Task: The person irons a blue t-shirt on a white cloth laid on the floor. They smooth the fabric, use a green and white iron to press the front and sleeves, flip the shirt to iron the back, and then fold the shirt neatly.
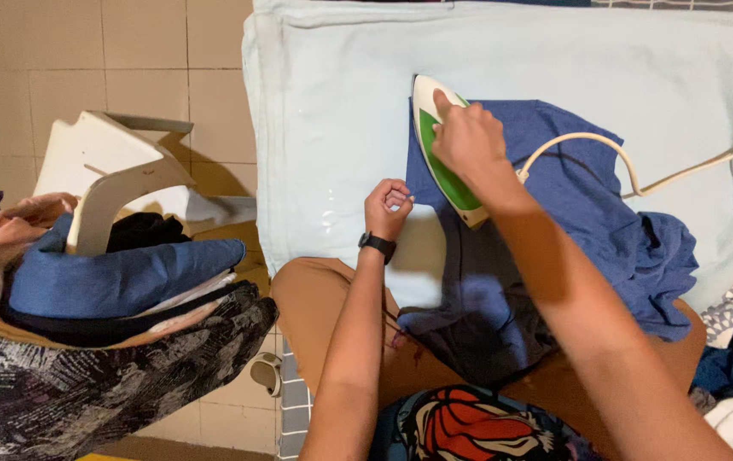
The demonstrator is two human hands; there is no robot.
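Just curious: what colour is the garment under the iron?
Blue garment, under a green-and-white iron; the head view shows it.

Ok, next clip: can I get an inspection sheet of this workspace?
Surface: pale blue towel spread flat.
Job's things: green and white iron resting on a blue garment.
Clutter: heap of clothes and a white plastic stool at the left.
Grippers: right hand grips the iron; left hand, wearing a black wristwatch, pinches the garment's edge.
Cables: cream cord runs from the iron off to the right.
Surroundings: beige tiled floor.
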